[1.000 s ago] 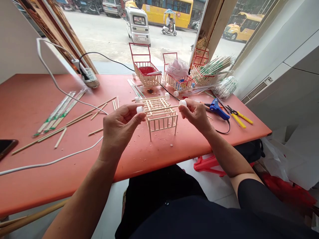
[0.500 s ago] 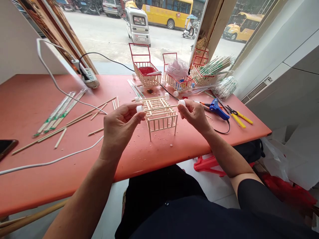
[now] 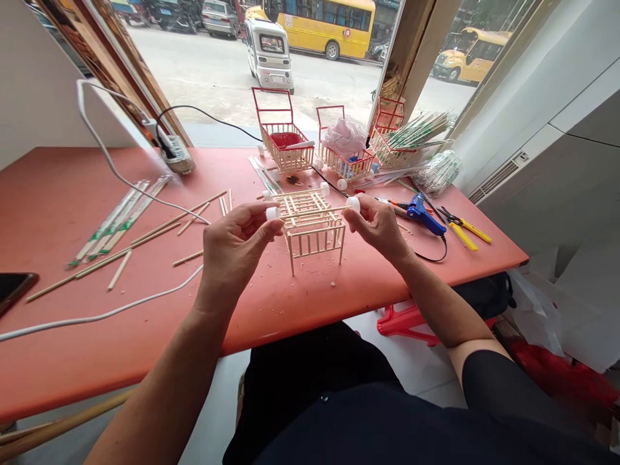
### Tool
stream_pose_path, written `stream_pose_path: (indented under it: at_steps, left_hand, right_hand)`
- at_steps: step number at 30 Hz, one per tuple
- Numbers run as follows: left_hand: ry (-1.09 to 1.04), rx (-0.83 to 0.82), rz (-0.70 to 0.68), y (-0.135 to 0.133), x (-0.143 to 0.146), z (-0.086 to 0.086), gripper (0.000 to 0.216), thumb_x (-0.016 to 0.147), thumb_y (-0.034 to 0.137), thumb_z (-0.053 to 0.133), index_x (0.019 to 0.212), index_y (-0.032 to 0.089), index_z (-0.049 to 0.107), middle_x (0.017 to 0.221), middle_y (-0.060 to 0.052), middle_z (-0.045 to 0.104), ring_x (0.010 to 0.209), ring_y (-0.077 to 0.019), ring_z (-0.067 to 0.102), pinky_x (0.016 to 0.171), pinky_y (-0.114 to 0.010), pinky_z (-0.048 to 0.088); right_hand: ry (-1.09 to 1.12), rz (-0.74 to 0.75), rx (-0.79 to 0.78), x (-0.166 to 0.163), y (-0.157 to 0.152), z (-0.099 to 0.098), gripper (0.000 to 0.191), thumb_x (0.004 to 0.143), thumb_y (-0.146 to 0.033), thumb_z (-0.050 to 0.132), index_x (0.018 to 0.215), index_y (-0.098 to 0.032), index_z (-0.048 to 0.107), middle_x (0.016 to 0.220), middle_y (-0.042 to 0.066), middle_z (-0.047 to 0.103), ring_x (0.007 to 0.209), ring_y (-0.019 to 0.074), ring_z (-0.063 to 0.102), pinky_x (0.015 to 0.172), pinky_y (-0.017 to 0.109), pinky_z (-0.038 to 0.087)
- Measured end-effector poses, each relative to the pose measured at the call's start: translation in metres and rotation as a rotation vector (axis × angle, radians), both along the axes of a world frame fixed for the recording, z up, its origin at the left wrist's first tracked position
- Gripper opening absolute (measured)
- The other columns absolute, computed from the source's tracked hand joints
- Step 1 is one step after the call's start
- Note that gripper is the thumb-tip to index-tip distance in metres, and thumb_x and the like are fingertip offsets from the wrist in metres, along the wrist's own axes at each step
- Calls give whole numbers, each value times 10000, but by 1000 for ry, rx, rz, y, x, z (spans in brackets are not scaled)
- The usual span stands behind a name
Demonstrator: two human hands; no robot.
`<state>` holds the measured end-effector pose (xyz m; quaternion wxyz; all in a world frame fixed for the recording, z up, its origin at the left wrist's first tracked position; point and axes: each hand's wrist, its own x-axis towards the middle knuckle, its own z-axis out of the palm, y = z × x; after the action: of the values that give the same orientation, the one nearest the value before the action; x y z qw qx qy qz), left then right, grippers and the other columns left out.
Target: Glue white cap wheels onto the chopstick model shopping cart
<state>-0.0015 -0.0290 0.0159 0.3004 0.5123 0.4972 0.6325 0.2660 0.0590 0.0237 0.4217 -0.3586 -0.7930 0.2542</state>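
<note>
Out on the street point(image 3: 203, 71), the canopied scooter has travelled rightward and out of sight — the wheel point(image 3: 332, 50) of the yellow bus point(image 3: 314, 24), first covered, now shows — and the phone point(image 3: 14, 290) reaches slightly farther into view.

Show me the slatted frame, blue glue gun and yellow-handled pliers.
Slatted frame point(image 3: 314, 230), head view: near upper rail.
Blue glue gun point(image 3: 426, 214), head view: body.
Yellow-handled pliers point(image 3: 464, 236), head view: nearer handle.

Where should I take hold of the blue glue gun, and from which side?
I'd take the glue gun by its blue handle, coming down from the near right. It lies on the table with the handle slanting toward the near right and the nozzle end facing left, away from that approach. The cord loops from the handle's end, so avoid pinching it.
</note>
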Motion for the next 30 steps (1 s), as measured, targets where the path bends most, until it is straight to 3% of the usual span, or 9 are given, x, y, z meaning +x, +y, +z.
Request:
stream_pose_path:
  at_steps: [3,7,14,30]
  left_hand:
    - [-8,3,-6,-1,1,2,329,857,478,996,1106,285,903,863,25,830,797,-179,802,739,-326,675]
    - [-20,13,-13,-2,2,4,236,864,343,962,1083,274,905,873,14,843,787,-158,800,729,-287,662]
    - [36,5,17,-4,2,1,301,892,395,942,1146,239,900,866,-20,818,798,-166,808,678,-230,641]
    - [20,2,0,-7,3,3,369,893,448,956,1166,210,885,858,-24,814,787,-170,806,717,-247,665]
  right_hand:
    - [68,28,-53,-2,0,-2,717,927,-946,726,964,-231,685,752,-41,580,664,132,493,638,321,368]
    - [77,44,-33,-3,-1,-1,628,932,-832,822,1142,-253,701,751,-62,521,643,133,427,616,319,349]
    - [59,35,39,-5,-2,0,459,1026,-697,774,1108,-260,657,756,-56,496,633,133,428,608,319,349]
    - [22,-11,127,-6,-3,-2,337,1060,-566,751,1052,-240,668,773,-47,560,640,126,483,632,296,409]
